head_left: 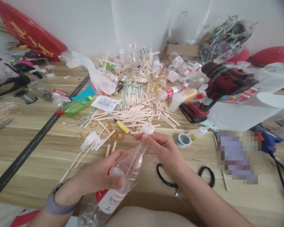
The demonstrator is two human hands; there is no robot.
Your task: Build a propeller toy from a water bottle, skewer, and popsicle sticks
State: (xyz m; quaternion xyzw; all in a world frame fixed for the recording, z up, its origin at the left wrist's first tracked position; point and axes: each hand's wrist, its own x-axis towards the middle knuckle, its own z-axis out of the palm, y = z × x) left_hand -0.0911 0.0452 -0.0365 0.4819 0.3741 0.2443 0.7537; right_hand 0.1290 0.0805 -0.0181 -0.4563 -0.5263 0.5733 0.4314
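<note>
A clear plastic bottle [113,192] with a red and white label lies tilted across my lap, its neck pointing up and away. My left hand [101,173] is wrapped round its body, thumb on the near side. At the neck, my right hand [158,146] pinches just below a white round cap [148,128]. A thin wooden stick runs inside the bottle to the neck, and a short wooden piece [155,108] stands up above the cap. Under my right forearm lie black-handled scissors [207,176], partly hidden.
Loose craft sticks [137,113] are heaped mid-table, with a yellow cutter [121,126] and rubber bands. At right stand a red cordless drill [215,85], a wire spool [183,140] and a glue bottle [198,133]. A green bottle [75,106] lies left; more bottles crowd the back.
</note>
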